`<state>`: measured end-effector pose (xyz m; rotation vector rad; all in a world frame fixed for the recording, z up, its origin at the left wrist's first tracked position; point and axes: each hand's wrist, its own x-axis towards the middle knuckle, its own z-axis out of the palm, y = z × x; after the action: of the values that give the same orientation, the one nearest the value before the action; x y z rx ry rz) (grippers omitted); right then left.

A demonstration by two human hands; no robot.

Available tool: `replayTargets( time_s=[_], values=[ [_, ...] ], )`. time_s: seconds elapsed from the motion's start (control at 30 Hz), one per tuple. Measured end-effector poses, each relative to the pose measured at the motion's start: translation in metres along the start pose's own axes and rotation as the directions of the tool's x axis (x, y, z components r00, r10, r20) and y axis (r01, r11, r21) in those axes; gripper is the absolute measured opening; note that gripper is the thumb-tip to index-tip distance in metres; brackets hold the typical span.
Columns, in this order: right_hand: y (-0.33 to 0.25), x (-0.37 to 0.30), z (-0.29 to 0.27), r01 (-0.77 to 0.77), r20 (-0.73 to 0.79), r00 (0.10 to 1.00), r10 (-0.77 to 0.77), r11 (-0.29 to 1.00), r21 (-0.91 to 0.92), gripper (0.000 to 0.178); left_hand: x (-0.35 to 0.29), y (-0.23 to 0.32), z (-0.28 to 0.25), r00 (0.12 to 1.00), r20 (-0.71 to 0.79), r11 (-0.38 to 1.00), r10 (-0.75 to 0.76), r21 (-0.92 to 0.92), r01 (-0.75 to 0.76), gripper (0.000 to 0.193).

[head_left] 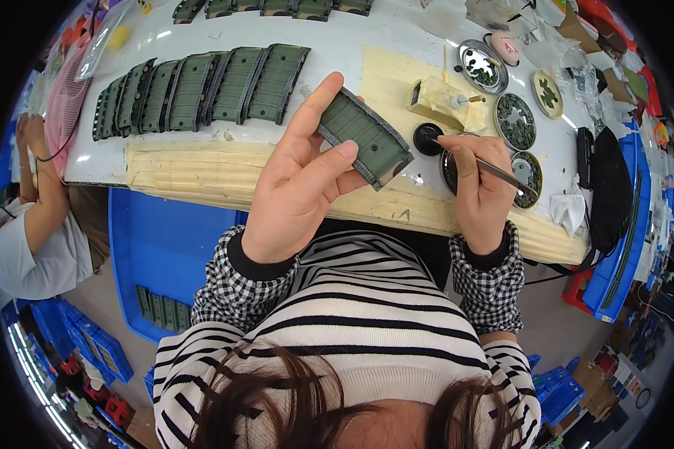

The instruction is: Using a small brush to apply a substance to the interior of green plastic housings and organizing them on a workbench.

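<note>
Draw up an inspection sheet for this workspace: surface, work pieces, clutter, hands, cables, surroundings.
Surface: glossy white tabletop, pale yellow covering along its front edge.
Work pieces: green rectangular panel in hand; similar curved panels in a row; small dark-green pieces in round dishes.
Clutter: crumpled white tissue; pink rounded object.
Hands: left hand grips the panel; right hand holds a slim metal tool, tip at a round black cup.
Cables: thin black cable below right.
Surroundings: white-shirted co-worker at left; blue plastic tray below.
</note>
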<state>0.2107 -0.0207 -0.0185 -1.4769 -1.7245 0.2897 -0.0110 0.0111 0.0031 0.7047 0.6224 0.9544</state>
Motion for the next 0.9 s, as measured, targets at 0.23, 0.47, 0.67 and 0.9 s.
replayTargets(
  time_s=[0.23,0.47,0.67,0.9],
  values=[
    [-0.027,-0.002,-0.017,0.145,-0.088,0.988,-0.128,0.964,0.221,0.015,0.001,-0.002,0.006,0.998,-0.064,0.999,0.017,-0.045,-0.02,0.058],
    [-0.042,-0.011,-0.005,0.187,0.017,0.976,-0.217,0.879,0.439,0.019,0.001,-0.005,0.012,0.999,-0.05,0.996,-0.016,-0.094,0.011,0.059],
    [-0.043,-0.011,-0.003,0.176,0.023,0.978,-0.205,0.886,0.429,0.018,0.0,-0.006,0.013,0.998,-0.064,0.993,-0.022,-0.117,0.014,0.058],
    [-0.044,-0.011,-0.003,0.176,0.027,0.979,-0.202,0.905,0.388,0.017,0.001,-0.006,0.011,0.998,-0.055,0.985,-0.015,-0.173,0.005,0.07]
  ],
)
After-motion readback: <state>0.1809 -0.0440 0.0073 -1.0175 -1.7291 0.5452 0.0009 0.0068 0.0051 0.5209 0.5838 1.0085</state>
